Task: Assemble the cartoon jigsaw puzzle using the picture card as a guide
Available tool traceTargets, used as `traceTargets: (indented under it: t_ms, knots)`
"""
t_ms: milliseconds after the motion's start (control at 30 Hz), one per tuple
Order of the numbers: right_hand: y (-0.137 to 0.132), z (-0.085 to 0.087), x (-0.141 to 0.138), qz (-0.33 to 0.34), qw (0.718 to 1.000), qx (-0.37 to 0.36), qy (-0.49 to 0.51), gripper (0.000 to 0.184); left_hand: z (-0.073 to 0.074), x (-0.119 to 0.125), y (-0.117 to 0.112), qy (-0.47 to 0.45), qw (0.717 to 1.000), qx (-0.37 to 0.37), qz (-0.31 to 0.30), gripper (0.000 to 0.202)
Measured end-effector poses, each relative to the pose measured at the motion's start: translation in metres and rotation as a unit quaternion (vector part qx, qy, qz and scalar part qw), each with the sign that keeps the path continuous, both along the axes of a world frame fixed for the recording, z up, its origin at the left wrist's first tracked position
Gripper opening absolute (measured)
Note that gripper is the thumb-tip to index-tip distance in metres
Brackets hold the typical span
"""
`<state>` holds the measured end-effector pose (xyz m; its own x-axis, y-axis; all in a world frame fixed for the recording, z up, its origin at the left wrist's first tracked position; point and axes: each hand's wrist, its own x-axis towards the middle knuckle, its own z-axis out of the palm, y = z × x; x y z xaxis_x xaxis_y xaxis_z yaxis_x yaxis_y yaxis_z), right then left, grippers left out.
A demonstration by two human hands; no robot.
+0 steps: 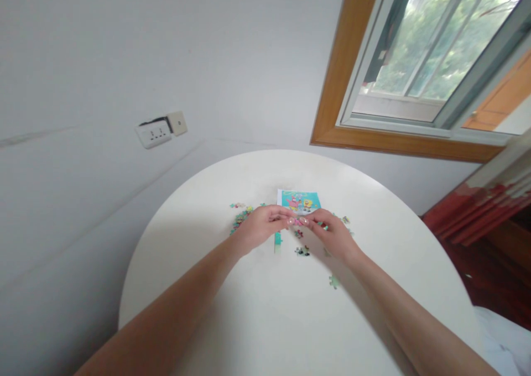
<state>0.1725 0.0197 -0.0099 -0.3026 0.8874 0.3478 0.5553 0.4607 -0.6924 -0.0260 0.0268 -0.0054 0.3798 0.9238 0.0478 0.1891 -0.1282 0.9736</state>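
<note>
White table (pixel 265 332), loose pieces (pixel 240 219), picture card (pixel 299 200) beyond.

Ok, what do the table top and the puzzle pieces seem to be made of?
The table top: cream-white, smooth with a soft sheen and no grain, so likely painted or laminated board. The puzzle pieces: thin, flat, colour-printed faces, probably cardboard; too small to be sure.

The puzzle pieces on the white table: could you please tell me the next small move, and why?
Probably lower both hands and press their pinch flat on the table: the left hand and right hand meet fingertip to fingertip over it, before the picture card, with loose puzzle pieces around. What they pinch is too small to tell.
</note>
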Motion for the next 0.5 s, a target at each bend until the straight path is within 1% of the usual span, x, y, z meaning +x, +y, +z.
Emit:
traceTargets:
  t_ms: [100, 200, 300, 367, 500]
  knots:
    - [0.001, -0.001, 0.001, 0.009, 1.000, 0.013, -0.005, 0.022, -0.005, -0.001, 0.002, 0.052, 0.998, 0.037, 0.013, 0.029]
    - [0.003, -0.004, 0.006, 0.013, 0.998, 0.030, -0.062, 0.021, -0.006, -0.005, 0.005, 0.083, 0.994, 0.061, 0.036, 0.026]
    - [0.004, -0.008, 0.011, -0.004, 0.986, 0.032, -0.161, 0.021, -0.002, -0.010, 0.007, 0.094, 0.992, 0.049, 0.067, 0.023]
    - [0.003, -0.010, 0.010, -0.014, 0.978, 0.028, -0.208, 0.022, 0.002, -0.012, 0.006, 0.102, 0.991, 0.034, 0.077, 0.022]
    - [0.000, -0.013, 0.002, -0.020, 0.969, 0.019, -0.245, 0.021, 0.003, -0.014, 0.007, 0.098, 0.992, 0.029, 0.076, 0.023]
